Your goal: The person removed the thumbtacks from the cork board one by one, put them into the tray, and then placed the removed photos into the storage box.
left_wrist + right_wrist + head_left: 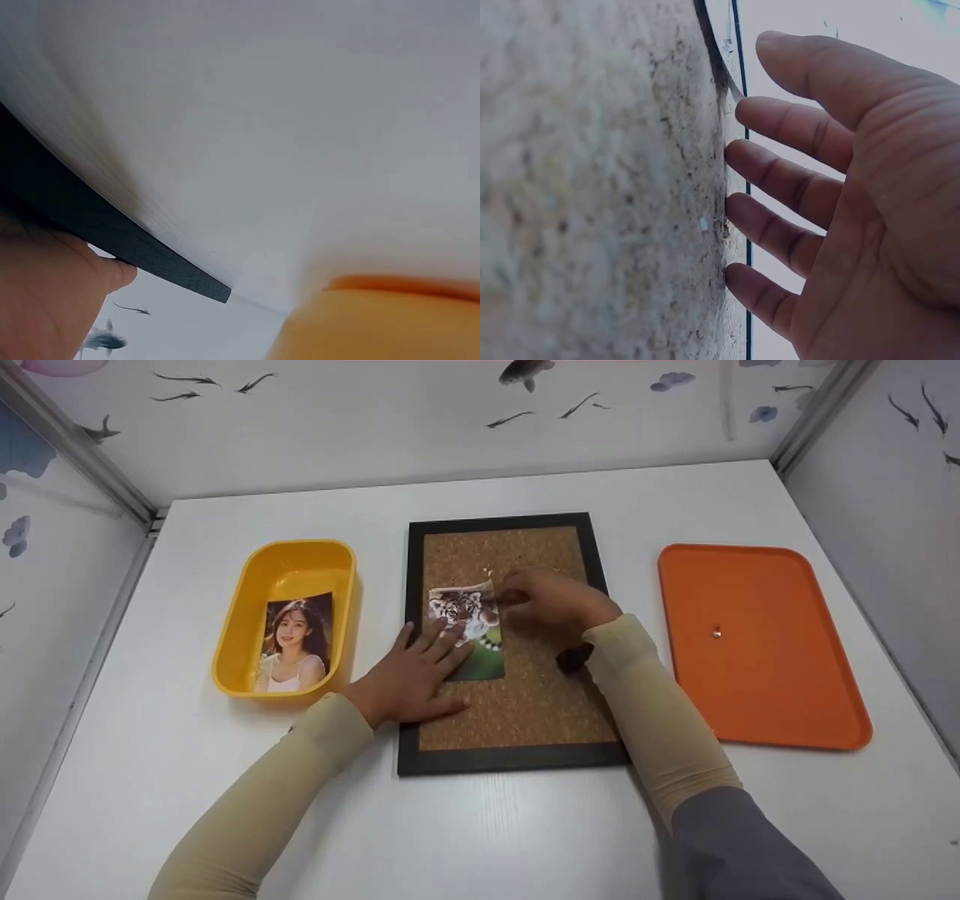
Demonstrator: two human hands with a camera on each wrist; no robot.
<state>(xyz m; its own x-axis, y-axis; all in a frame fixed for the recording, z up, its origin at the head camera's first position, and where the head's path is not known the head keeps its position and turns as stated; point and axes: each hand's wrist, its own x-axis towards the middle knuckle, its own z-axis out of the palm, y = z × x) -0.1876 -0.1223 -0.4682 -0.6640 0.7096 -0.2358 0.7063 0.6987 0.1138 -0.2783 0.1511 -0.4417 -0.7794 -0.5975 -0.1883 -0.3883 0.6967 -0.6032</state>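
My left hand [412,675] lies with spread fingers across a small tiger photo [480,660], pressing it against a cork board [525,720] in a black frame. In the left wrist view a bit of the left hand [56,296] shows at the frame's dark edge. Beside the photo's upper right edge is my right hand [551,598]. Seen from the right wrist, the right hand [855,180] has its fingertips against the cork surface [615,187], the thumb stands apart, and nothing shows between them. A tiny shiny spot [488,573] appears just above the photo; its kind cannot be made out.
To the left stands a yellow basin [345,585] with a portrait photo [294,641] in it. An orange tray [765,690] lies on the right, bearing a small shiny pin-like piece [717,634]. White patterned panels [390,420] close off the back and sides.
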